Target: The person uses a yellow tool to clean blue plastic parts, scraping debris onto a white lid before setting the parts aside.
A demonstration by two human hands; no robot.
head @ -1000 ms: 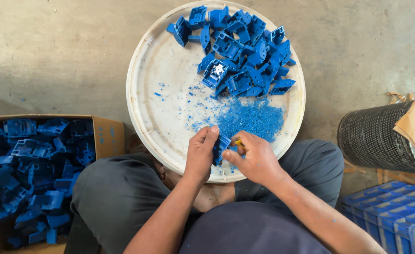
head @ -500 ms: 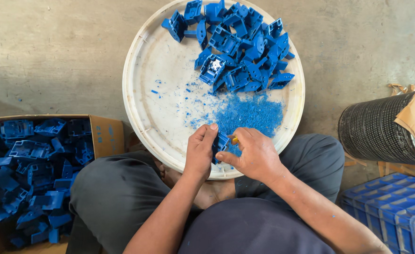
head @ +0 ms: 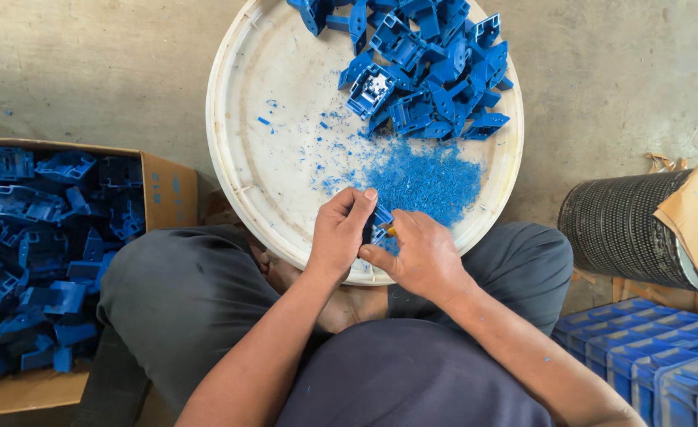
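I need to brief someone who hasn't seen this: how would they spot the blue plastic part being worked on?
Find the round white plastic tray on the person's lap. At its near rim, the left hand and right hand pinch one small blue plastic part. Unlike the heaped blue parts at the far rim, it is held.

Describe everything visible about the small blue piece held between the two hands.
The small blue piece looks like moulded plastic, same blue as the pile of parts farther up the round white tray. The left hand pinches it from the left; the right hand touches it from the right. Mostly hidden by fingers, it sits above the tray's near edge, beside blue shavings.
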